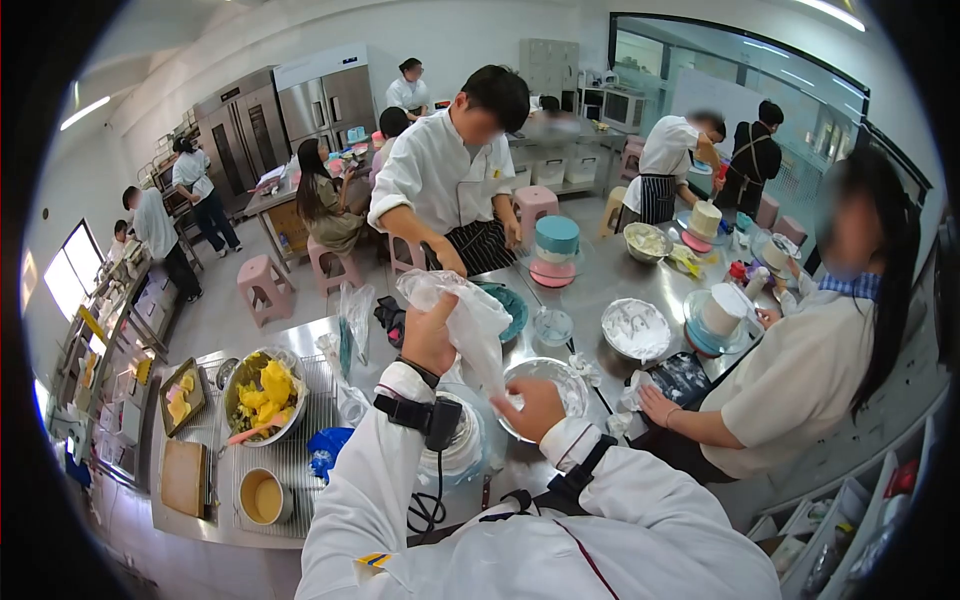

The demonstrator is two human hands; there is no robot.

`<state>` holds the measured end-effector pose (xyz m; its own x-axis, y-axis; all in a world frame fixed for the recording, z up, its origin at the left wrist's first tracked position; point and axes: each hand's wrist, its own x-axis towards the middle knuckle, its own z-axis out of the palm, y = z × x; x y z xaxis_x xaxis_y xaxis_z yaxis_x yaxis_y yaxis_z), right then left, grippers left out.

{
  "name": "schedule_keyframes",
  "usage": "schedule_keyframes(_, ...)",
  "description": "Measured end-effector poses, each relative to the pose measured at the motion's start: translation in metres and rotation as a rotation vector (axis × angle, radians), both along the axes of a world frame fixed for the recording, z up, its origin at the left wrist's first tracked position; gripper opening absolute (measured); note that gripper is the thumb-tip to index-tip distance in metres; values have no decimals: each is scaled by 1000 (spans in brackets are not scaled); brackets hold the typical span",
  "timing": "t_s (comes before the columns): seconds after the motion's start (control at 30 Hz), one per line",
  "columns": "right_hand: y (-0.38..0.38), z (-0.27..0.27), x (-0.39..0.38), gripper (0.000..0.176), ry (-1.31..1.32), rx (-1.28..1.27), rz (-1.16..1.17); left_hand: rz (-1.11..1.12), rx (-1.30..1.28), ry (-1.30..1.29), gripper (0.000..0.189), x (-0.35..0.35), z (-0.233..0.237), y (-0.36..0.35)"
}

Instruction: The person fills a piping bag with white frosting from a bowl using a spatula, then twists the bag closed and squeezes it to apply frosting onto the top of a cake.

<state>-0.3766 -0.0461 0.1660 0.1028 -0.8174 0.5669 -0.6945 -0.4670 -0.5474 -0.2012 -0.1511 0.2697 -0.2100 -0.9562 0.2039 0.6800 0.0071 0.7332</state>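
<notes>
Raised over the table's near edge, my left hand (430, 337) is closed round the upper part of a clear piping bag (472, 318). The bag hangs down to the right, its lower end near the fingers of my right hand (532, 408). My right hand is beside a metal bowl of white cream (570, 385); whether its fingers grip the bag tip cannot be made out. Below the bag stands a round white cake (455, 440), partly hidden by my left forearm and wrist device.
Across the table a person (450, 180) reaches toward the bag. Another person (800, 370) sits at the right beside a white cake (724, 310). A cream bowl (636, 330) stands mid-table. At left are a bowl of yellow pieces (265, 395) and a round tin (265, 497).
</notes>
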Motion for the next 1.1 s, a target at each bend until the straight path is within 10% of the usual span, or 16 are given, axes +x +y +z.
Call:
schedule_keyframes(0.23,-19,66,9,29,-862,277,221,-283,10,144,34,1,-6,4)
schedule_keyframes(1.1,0,114,-57,19,-1057,249,315,-231,25,-56,43,-46,2,30)
